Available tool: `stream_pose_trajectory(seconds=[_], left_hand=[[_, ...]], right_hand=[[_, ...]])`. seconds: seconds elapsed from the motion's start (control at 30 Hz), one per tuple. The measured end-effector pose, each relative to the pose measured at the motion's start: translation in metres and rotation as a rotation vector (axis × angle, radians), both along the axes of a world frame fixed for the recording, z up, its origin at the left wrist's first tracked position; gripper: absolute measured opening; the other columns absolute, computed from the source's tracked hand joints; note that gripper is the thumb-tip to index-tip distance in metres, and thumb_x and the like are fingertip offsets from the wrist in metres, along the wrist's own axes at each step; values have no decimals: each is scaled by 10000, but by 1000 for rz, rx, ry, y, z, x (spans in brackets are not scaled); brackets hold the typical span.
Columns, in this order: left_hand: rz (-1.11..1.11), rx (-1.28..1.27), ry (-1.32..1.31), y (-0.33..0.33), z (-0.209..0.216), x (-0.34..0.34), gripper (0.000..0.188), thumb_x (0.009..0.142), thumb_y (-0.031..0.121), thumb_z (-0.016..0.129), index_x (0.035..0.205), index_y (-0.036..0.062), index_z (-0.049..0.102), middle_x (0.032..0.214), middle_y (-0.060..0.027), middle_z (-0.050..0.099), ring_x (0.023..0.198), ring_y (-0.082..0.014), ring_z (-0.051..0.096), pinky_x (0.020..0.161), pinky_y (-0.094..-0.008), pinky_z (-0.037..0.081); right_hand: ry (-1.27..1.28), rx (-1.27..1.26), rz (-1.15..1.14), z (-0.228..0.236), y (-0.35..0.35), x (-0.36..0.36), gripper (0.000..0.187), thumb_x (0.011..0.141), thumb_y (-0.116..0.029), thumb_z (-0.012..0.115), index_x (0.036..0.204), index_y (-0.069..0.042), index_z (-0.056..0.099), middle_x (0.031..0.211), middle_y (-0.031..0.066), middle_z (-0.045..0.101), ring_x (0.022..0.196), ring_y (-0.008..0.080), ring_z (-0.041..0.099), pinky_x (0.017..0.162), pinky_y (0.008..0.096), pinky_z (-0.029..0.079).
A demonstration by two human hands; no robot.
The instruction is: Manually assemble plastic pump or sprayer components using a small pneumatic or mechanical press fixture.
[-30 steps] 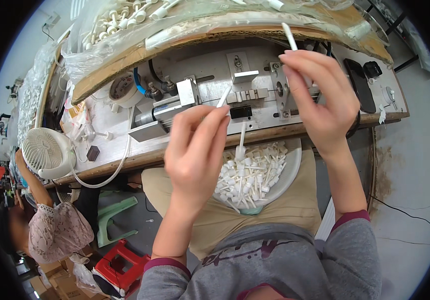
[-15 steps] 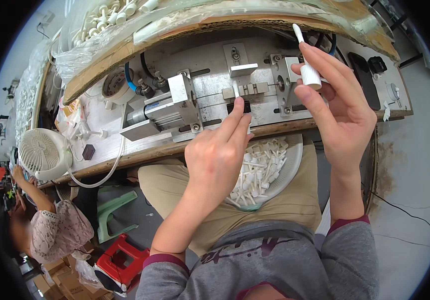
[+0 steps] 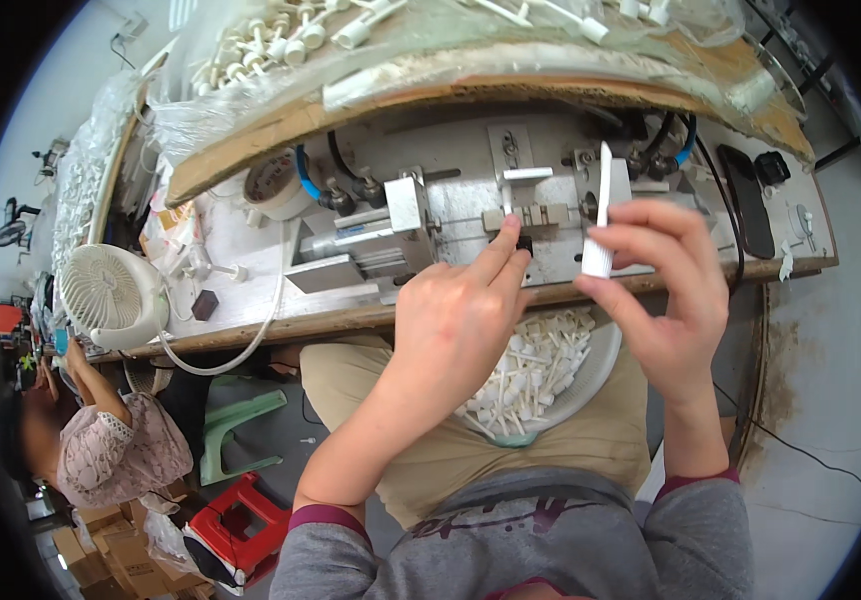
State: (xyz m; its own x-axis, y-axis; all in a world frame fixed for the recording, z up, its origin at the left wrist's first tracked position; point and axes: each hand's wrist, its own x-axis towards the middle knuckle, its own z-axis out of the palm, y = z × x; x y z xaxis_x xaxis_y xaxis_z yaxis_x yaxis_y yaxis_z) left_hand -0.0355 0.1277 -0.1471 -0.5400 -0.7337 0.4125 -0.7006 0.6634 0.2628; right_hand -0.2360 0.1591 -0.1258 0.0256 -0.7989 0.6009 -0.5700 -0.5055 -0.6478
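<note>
My left hand [image 3: 456, 315] reaches over the bench edge with index and middle fingers stretched out. Its index fingertip touches a small white rod [image 3: 509, 205] at the metal jig block [image 3: 555, 215]; whether the block grips the rod I cannot tell. To the right, my right hand [image 3: 671, 295] pinches a ribbed white cap with a long stem [image 3: 599, 255] between thumb and fingers. The stem points up and away from me, apart from the jig. In my lap sits a pale plastic basin [image 3: 606, 362] of similar white pieces, partly behind my left hand.
Metal cylinder assemblies [image 3: 351, 255] with air hoses flank the jig. Above it hangs a cardboard-edged shelf [image 3: 251, 140] of white parts. A fan [image 3: 111, 295] and a tape roll [image 3: 281, 190] stand left, a phone [image 3: 748, 205] right. Another person [image 3: 126, 445] works at far left, near stools.
The whole view has shifted, with the bench lower in the picture. My right hand has come down and left, bringing the cap closer to the jig. My left fingertip stays at the white rod.
</note>
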Motion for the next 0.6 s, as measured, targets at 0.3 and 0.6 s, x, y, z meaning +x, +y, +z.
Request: stream_pose_trajectory(seconds=[0.3,0.6], left_hand=[[165,-340,213,-121,88,39,301,842,220,763,1112,92,726,977,-133,734,892,-284,701,808,-392,550],[423,-123,-103,-196,76,19,358,851,302,687,1167,139,734,1007,-180,736,969,-352,700,879,-448,551]], right_hand=[[479,5,73,-25,5,17,289,771,-55,755,1011,-4,603,1311,180,632,700,232,673,631,325,552],[559,-164,142,-33,-10,33,236,788,-41,702,994,39,619,1278,188,648,722,210,660,619,306,550]])
